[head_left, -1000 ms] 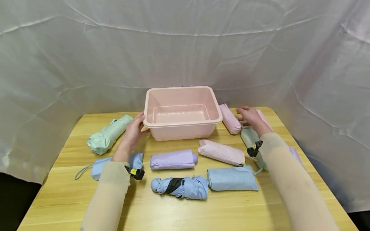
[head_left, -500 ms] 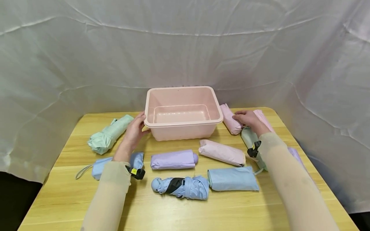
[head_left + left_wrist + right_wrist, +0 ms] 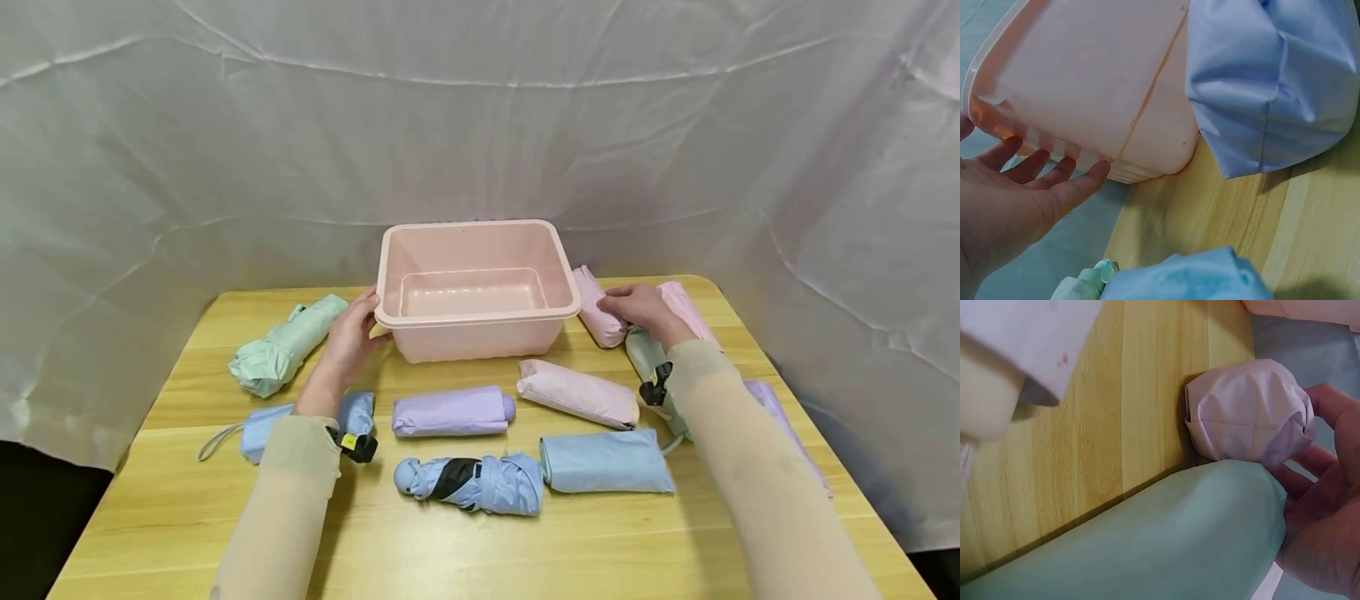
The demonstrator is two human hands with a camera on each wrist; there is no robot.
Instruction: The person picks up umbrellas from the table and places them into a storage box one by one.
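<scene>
bin [image 3: 480, 329]: smooth plastic | umbrellas [image 3: 450, 412]: matt cloth | table [image 3: 525, 550]: wood

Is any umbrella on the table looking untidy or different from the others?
Yes. The blue umbrella at the front lies without a sleeve, its folds loosely bunched under a black strap; the neighbouring folded umbrellas sit in smooth sleeves.

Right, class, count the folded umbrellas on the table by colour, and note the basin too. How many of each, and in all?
Pink umbrellas: 3
Blue umbrellas: 3
Green umbrellas: 2
Purple umbrellas: 2
Pink basin: 1
Total: 11 things, 10 of them umbrellas.
</scene>
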